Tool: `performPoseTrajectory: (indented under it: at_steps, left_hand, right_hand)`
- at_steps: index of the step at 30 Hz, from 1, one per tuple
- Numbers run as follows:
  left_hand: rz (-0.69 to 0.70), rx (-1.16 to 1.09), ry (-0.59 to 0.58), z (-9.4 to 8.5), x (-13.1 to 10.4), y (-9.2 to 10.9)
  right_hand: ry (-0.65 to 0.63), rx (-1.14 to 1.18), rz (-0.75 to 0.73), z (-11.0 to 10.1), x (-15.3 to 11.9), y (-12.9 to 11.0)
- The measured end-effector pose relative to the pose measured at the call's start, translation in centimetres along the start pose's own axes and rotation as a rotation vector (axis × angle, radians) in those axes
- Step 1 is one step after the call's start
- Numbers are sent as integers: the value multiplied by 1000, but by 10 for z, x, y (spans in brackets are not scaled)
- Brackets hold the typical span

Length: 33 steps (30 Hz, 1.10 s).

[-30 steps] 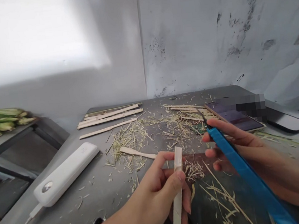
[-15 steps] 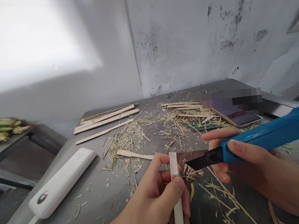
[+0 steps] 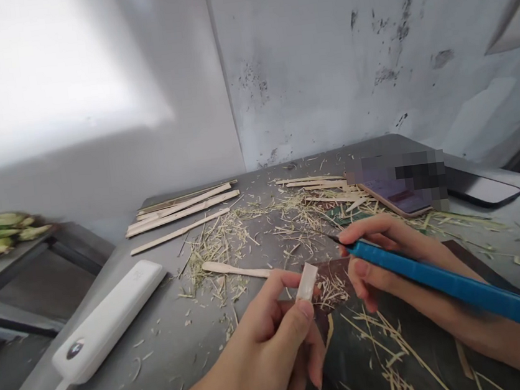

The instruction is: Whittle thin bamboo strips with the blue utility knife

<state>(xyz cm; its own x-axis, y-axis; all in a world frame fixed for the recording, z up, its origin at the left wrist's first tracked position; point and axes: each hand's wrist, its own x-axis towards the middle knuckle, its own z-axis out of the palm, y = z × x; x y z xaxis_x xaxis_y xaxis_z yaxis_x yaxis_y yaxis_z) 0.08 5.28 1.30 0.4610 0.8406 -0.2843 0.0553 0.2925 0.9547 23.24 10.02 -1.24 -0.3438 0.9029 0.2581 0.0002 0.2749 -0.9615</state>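
Between the thumb and fingers of my left hand (image 3: 276, 337) is a pale wooden strip (image 3: 307, 282), its squared end sticking up past the thumb and most of its length hidden by the hand. My right hand (image 3: 389, 255) grips a blue utility knife (image 3: 443, 277), the dark blade pointing left and away from me, apart from the strip. Just beyond my left hand lies a carved wooden piece (image 3: 231, 268) with a widened, rounded end. Thin shavings (image 3: 334, 290) lie on a dark brown sheet between the two hands.
Several pale strips (image 3: 182, 211) lie at the table's back left, more (image 3: 315, 183) at the back right. A phone (image 3: 396, 195) and a dark flat device (image 3: 484, 185) sit right. A white power bank (image 3: 109, 318) with a cable lies left. Green-husked corn (image 3: 1, 231) rests on a side table.
The knife has turned edge-on, its blade swinging up and away from the strip. The strip's top now leans right in my left hand. The view has shifted slightly.
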Motion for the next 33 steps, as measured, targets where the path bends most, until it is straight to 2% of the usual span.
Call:
performPoseTrajectory:
  at_steps: [4, 9, 17, 20, 23, 29, 33]
  left_hand:
    - [0, 43, -3, 1, 0, 2]
    - [6, 111, -25, -1, -1, 5]
    - [-29, 148, -39, 2, -2, 11]
    - [-28, 151, -44, 0, -2, 10]
    - [-41, 160, -35, -1, -3, 9]
    - [11, 242, -23, 4, -2, 12]
    - [36, 270, -25, 6, -3, 11]
  right_hand:
    - [-24, 23, -5, 1, -2, -3]
    - [-36, 96, 75, -7, -7, -5]
    - [53, 306, 127, -7, 3, -18]
    - [27, 380, 182, -6, 2, -22]
    - [7, 370, 215, -6, 1, -20]
    - [83, 334, 219, -8, 1, -17]
    - [88, 288, 225, -11, 0, -17]
